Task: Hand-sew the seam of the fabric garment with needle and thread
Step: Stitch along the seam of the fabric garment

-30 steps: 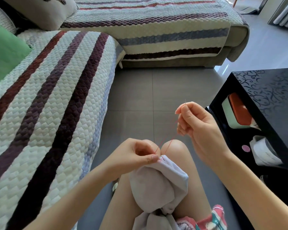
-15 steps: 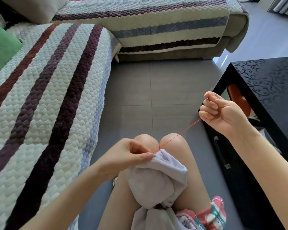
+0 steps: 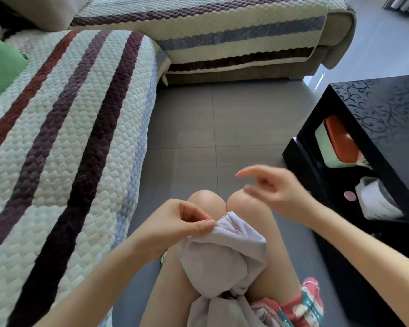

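Left hand [image 3: 182,223] pinches garment [image 3: 222,253]; right hand [image 3: 273,188] near.

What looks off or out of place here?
Nothing stands out. The left hand pinches the fabric at the seam. Red thread runs slack toward the right hand, which is blurred, so the needle cannot be seen.

Left hand [image 3: 175,223] pinches grey garment [image 3: 222,256] edge at knees [image 3: 206,200]; red thread [image 3: 244,200] runs toward right hand [image 3: 274,187] (blurred)
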Demonstrator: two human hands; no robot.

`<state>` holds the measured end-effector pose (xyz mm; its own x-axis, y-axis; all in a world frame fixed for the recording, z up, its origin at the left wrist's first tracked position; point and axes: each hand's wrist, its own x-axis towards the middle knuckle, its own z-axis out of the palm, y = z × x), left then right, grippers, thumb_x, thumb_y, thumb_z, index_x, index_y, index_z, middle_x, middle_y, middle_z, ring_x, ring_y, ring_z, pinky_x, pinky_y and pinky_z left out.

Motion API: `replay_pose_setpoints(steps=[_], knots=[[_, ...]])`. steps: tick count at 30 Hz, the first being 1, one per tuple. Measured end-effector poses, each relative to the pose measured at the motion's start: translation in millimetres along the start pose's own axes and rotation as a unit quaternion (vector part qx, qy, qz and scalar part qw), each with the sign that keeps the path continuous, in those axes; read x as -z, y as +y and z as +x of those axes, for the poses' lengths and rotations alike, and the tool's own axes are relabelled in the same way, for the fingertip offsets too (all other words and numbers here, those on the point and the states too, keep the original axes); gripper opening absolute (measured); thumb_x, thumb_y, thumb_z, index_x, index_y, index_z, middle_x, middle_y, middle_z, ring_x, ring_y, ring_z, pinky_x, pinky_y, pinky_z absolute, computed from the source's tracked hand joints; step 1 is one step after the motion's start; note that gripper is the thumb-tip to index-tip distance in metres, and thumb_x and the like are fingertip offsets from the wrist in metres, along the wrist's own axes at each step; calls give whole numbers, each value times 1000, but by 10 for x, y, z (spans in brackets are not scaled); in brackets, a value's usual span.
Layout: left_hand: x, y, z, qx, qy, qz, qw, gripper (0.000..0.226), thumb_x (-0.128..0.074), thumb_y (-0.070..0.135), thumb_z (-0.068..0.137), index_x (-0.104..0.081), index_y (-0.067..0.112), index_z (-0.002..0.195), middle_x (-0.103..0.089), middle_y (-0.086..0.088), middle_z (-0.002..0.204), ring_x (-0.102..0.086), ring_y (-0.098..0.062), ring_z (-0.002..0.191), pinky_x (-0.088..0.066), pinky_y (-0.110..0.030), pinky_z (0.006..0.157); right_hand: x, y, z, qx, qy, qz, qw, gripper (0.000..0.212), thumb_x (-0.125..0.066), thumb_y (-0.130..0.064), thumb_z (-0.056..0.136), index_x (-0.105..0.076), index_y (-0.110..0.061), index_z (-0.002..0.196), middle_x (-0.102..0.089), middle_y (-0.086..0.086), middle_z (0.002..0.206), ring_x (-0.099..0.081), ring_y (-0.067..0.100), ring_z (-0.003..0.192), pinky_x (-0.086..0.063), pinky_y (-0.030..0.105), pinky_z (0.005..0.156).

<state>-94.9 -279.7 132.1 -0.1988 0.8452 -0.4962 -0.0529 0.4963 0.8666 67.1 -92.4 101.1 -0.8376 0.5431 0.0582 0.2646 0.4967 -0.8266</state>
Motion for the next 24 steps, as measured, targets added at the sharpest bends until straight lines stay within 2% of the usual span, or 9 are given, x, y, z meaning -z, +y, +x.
replay_pose_setpoints(steps=[1,3,6,8,10,13,16,19,24], knots=[[3,-2,-1,-1,-1,-1,1000,7,-75,11,82,-78,11,76,-75,-5,79,-67,-8,75,-49,-16,67,-86,-27,-96,12,-43,-2,999,21,-67,-19,84,-70,-24,104,-44,-15,53,-38,5,52,-30,11,55],[7,-6,-7,-4,-3,-3,1000,6,-75,10,82,-78,8,78,-75,-5,79,-67,-7,74,-49,-16,67,-218,-47,-206,54,-71,-36,995,24,-63,-33,83,-71,-25,104,-51,-11,59,-41,7,56,-31,10,59],[13,-3,-16,-9,-3,-1,1000,5,-76,11,80,-77,8,77,-74,-4,77,-65,-7,73,-48,-15,66,-366,-56,-228,129,-54,-65,988,41,-55,-52,85,-75,-19,97,-63,2,66,-48,13,62,-33,9,66],[13,5,-21,-11,-8,-2,1000,4,-78,14,78,-78,10,76,-74,-3,77,-65,-7,73,-48,-15,66,-434,-69,-205,163,-29,-84,983,50,-44,-57,92,-76,-19,89,-62,0,60,-51,15,59,-36,12,64],[18,5,-25,-12,-10,-6,1000,4,-79,15,76,-78,12,76,-74,-4,78,-66,-8,74,-49,-16,67,-446,-77,-199,177,-16,-86,980,44,-48,-51,92,-75,-18,80,-62,0,58,-55,21,56,-43,25,61],[40,-15,-32,-13,-8,-8,1000,6,-78,14,76,-78,10,80,-76,-7,83,-69,-10,79,-51,-17,71,-343,-142,-174,121,0,-25,992,25,-56,-34,83,-72,-16,75,-66,0,64,-59,24,59,-48,39,57],[61,-20,-37,-7,-7,-7,1000,13,-82,11,72,-78,10,85,-76,-9,89,-70,-13,84,-53,-19,74,-169,-279,-116,129,54,8,990,22,-58,-28,82,-71,-12,75,-68,-5,66,-61,18,57,-49,33,55],[56,-11,-38,-7,1,-6,1000,22,-85,14,62,-74,15,81,-74,-7,81,-68,-13,75,-52,-19,68,-28,-445,-30,155,98,-3,983,22,-58,-26,83,-72,-10,76,-64,-10,64,-54,13,54,-44,21,53],[17,13,-37,-17,28,-13,999,44,-82,12,59,-49,10,89,-71,-7,72,-64,-10,64,-49,-18,60,98,-543,145,147,157,-18,977,16,-63,-18,84,-69,-8,74,-62,6,61,-50,24,53,-41,30,52]])
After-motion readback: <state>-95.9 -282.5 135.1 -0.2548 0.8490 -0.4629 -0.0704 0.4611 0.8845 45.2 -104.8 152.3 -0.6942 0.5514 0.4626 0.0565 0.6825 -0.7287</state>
